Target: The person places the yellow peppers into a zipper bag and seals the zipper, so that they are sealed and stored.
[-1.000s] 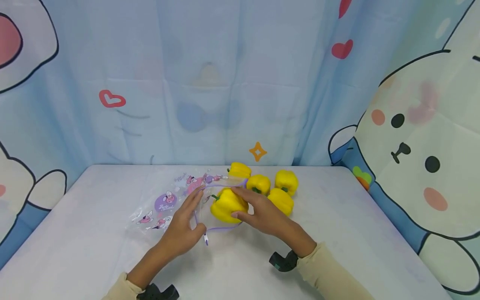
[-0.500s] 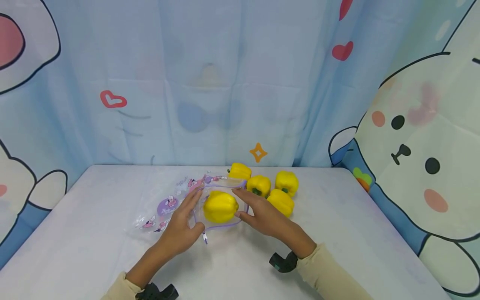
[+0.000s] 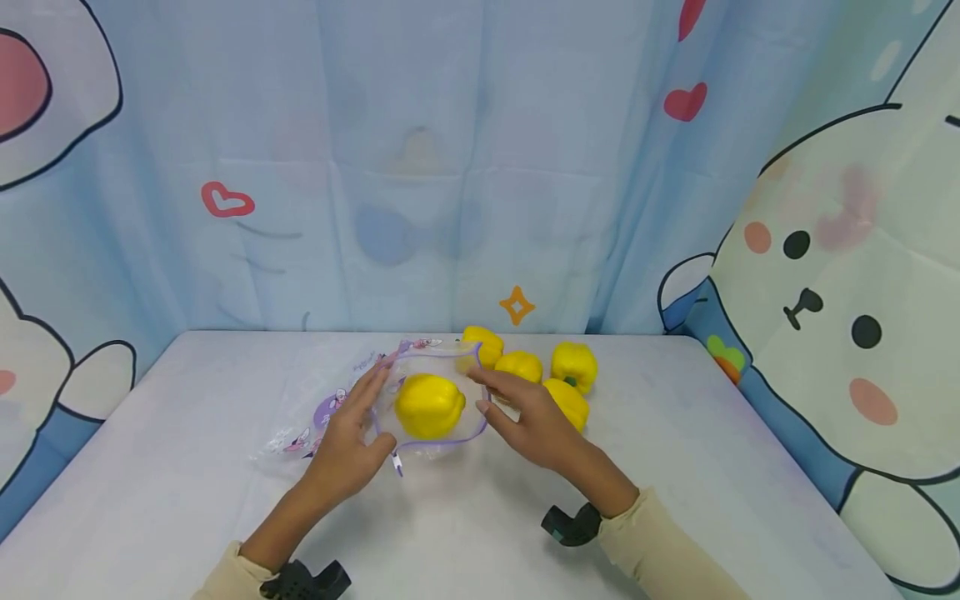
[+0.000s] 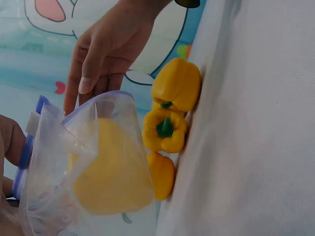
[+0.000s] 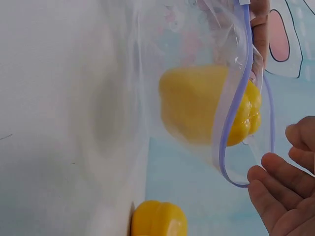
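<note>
Well, from far off I see one yellow bell pepper (image 3: 429, 407) inside a clear plastic bag with a purple rim (image 5: 238, 101), its lumpy end facing out, between two hands. The left hand (image 3: 347, 442) has a narrow grip on the bag; the right hand (image 3: 536, 417) is wide, perhaps touching.

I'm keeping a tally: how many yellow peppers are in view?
5: one pepper inside the clear bag, four on the table beyond the right hand: one at back left, one in the middle, one back right, one front right. No others show.
</note>
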A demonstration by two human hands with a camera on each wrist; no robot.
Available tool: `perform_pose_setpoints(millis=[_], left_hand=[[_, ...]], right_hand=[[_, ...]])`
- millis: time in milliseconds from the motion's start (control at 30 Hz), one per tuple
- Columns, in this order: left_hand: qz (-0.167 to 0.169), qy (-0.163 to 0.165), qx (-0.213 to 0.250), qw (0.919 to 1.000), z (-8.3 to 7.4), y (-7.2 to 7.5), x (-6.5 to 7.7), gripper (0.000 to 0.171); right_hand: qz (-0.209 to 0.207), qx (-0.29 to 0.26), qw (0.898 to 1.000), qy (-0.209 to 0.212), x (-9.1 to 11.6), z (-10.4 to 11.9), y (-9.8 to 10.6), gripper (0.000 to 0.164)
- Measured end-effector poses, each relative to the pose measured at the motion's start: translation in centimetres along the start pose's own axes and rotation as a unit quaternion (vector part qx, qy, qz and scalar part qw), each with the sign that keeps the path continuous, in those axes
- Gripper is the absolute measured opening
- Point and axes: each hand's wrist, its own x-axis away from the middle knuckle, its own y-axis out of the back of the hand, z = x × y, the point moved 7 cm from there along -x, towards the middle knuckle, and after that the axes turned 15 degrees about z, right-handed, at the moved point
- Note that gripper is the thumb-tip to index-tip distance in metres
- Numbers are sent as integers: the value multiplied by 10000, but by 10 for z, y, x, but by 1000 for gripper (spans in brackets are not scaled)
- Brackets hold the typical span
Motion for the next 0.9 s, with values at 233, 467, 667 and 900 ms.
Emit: perform_pose_setpoints(millis=[233, 467, 667, 900], left_hand=[[-97, 104, 132, 9998, 1, 6, 0, 78], [-127, 6, 276, 9995, -1, 10, 0, 77], [-146, -148, 399, 9990, -4, 14, 0, 77], [-213, -247, 400, 9987, -5, 18, 1, 77]], right_hand=[[-492, 133, 9987, 88, 3, -5, 11, 44], [-268, 361, 9983, -360, 5, -18, 21, 43], [131, 497, 9942, -941, 10, -29, 29, 42], [526, 490, 9840, -1628, 17, -48, 38, 45]])
